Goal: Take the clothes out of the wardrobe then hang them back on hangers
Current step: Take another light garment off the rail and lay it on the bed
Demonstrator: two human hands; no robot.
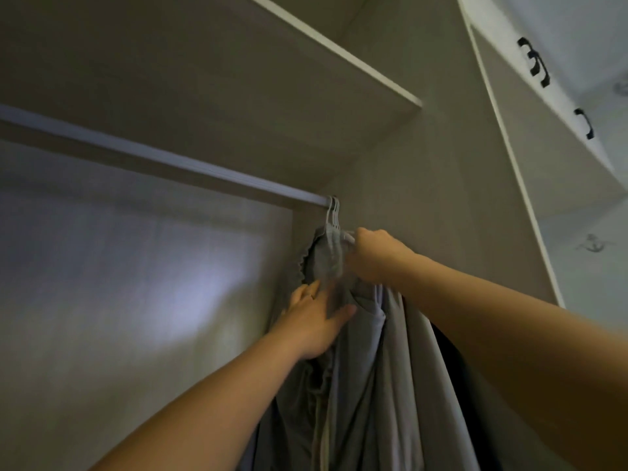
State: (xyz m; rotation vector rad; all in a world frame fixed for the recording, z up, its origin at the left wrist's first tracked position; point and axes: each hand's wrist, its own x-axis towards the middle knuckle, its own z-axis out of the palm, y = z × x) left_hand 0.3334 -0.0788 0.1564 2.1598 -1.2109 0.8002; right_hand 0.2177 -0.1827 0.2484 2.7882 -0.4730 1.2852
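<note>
Unhooking clothes at rail (163, 158) end
Right hand (375, 254) grips hanger (334, 215); left hand (314, 321) open on grey garment (360, 385). Next: lift hook clear.

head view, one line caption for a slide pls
Both hands, left and right, work grey clothes on hangers at the rail's end.

Grey clothes (360, 385) draped on pale hangers (333, 215), bunched at rail's right end, hanging down
</note>
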